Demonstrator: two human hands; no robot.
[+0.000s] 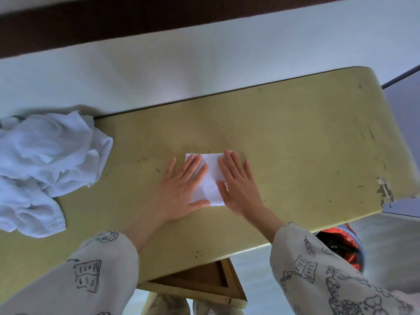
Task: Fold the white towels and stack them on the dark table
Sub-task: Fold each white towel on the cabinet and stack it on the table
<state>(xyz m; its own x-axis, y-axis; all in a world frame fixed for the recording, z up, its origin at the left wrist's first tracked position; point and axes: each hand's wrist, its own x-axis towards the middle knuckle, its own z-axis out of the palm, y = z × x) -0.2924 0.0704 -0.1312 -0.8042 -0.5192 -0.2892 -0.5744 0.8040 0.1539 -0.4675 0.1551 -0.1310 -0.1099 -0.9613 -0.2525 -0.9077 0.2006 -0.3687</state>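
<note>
Two patterned sleeves frame the near edge; beyond them the left hand (181,185) and right hand (236,185) press flat, fingers straight, on the folded white towel (210,178), its long axis running near-to-far between them (both equally close). Its sides lie hidden beneath the palms. Far left, on the yellow-green table (295,137), unfolded towels (45,164) run out of view.

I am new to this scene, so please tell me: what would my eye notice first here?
First, the two hands, left and right, pressing flat on a small folded white towel in the middle of the yellowish table. Next, the heap of unfolded white towels at the table's left end.
</note>
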